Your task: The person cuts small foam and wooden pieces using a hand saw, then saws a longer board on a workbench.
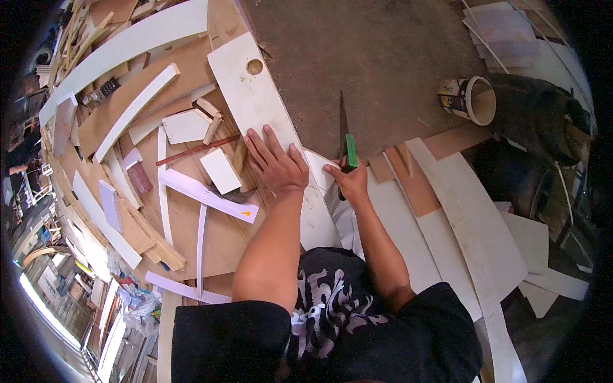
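My left hand [276, 161] lies flat with its fingers spread on a long white board [255, 96], which has a round hole near its far end. To the right of the board, my right hand [350, 180] is closed round the green handle [351, 152] of a saw. The dark, narrow saw blade [343, 118] points away from me, over the brown floor. A small white piece [317, 167] shows between the long board and my right hand. Left of my left hand are a white block [221, 171] and a thin reddish stick [195, 151].
Many white and brown offcuts, among them a curved white strip [137, 112], cover the work surface on the left. Large white panels [408, 236] lean or lie at the right. A white bucket [480, 101] lies tipped at the upper right, beside a dark cylindrical object [536, 115].
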Available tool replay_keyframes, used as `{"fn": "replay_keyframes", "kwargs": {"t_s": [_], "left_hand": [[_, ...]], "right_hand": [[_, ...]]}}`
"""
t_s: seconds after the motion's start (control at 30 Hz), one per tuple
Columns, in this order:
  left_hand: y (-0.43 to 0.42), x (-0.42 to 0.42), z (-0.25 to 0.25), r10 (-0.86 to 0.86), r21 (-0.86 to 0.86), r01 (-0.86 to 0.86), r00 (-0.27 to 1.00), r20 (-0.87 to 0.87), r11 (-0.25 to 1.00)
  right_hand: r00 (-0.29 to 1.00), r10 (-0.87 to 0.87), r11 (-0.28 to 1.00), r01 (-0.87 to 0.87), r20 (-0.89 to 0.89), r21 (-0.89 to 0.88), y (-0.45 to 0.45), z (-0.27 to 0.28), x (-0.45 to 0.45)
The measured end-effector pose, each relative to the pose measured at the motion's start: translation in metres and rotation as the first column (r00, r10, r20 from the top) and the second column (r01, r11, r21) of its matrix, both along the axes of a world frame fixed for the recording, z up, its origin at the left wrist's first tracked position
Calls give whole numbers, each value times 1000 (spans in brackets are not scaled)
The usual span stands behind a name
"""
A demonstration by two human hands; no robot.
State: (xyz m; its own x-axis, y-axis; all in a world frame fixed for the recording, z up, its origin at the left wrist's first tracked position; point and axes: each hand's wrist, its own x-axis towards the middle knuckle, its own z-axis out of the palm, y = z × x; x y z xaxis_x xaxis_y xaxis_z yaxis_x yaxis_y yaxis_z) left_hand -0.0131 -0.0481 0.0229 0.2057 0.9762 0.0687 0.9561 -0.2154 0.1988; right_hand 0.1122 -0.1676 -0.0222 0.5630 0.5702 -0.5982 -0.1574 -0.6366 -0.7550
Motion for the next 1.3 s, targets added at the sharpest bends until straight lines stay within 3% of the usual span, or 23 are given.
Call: {"fn": "replay_keyframes", "kwargs": {"t_s": [0.27,0.37,0.5,0.63,0.73,0.8,0.83,1.03,1.1,1.13,1.3], "left_hand": [[4,-1,3,-31,26,31,999,11,999],[4,-2,5,-41,-13,41,999,-10,999],[5,5,13,-5,-82,0,998,-59,997],[4,4,12,9,-111,-17,997,-72,994],[1,0,9,50,-53,-51,999,-16,997],[4,-3,10,-41,49,33,985,168,998],[0,-3,14,-39,63,28,985,169,998],[-38,2,42,12,-116,19,967,256,993],[-36,4,41,-5,-81,21,979,202,996],[-34,5,38,-12,-99,36,974,227,994],[-25,3,18,-41,-87,65,966,255,994]], "right_hand": [[983,-150,988,146,-107,-44,-14,-7,4],[992,-108,990,102,-60,-93,-19,-8,7],[983,-119,993,118,-139,-19,-6,1,4],[999,-19,999,18,-29,-30,-7,-9,7],[1000,6,999,-6,-14,-53,-10,-5,6],[1000,2,999,-3,-20,-37,-6,-2,9],[1000,2,999,-2,-2,-45,-7,0,10],[997,76,997,-75,16,-21,-14,0,13],[996,22,996,-15,-82,84,-15,4,12],[999,46,996,-44,-20,73,-17,-2,12],[999,13,998,-11,-46,54,-20,-3,7]]}}
